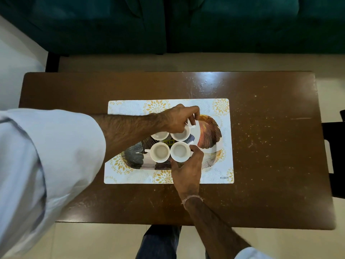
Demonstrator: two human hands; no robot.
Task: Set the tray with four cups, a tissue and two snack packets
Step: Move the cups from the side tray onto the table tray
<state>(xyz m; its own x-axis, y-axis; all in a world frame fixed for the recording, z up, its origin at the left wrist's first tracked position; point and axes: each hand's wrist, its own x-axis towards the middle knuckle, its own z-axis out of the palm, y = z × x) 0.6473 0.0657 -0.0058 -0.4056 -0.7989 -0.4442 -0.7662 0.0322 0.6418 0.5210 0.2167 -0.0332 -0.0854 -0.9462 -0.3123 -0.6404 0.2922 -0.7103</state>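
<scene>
Item: brown wooden counter (261,146), speckled with pale marks, seen from above; green sofa (242,25) beyond its far edge. On the counter: one rectangular placemat (226,161), white with yellow floral motifs, lettered "KUBER" at its near right corner. On the placemat: one tray (211,133) patterned with fan-shaped leaves in copper, grey and dark tones, its left part hidden under the forearm. On the tray: four white cups set two by two, close together, rims nearly touching, all upright and apparently empty. Near-left cup (159,152), handle pointing left, untouched. Near-right cup (180,151), the right hand (187,169) reaching in from the near side, its fingers (196,149) closed around the cup's right side at the rim. Far-right cup (179,134), the left hand (177,118) reaching across from the left, its fingers pinched on the cup's handle at the far side. Far-left cup (160,135), mostly covered by the left hand; only its near rim shows. Between the four cups: a small yellow price label (169,142) on the tray. Right wrist carries a thread band (192,199). Both arms wear light rolled sleeves (46,156). No tissue or snack packets in view.
</scene>
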